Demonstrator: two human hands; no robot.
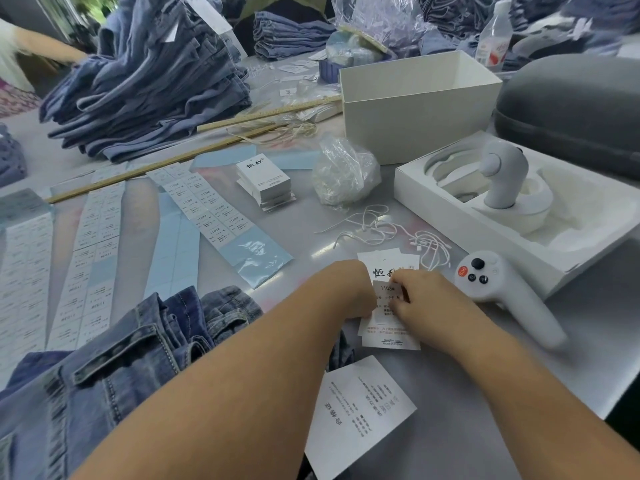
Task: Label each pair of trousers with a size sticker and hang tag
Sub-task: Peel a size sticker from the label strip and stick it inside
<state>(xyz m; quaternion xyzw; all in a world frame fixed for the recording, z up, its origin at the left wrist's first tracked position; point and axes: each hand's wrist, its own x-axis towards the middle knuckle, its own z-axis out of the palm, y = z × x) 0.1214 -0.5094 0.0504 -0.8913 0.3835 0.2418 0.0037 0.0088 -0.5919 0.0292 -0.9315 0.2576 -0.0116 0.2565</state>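
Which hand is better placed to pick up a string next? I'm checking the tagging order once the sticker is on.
The right hand, probably. The loose strings lie just beyond it on the table, to the right of the hang tag, while the left hand holds the tag's left edge and steadies it.

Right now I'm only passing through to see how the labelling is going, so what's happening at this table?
A person is working on a small stack of hang tags lying on the grey table. Both hands are on it: the left hand steadies the stack while the right hand presses a size sticker reading 1103 and M onto the top tag. A pair of jeans lies at the near left, not yet tagged. Sticker sheets, loose strings and more tags lie beyond.
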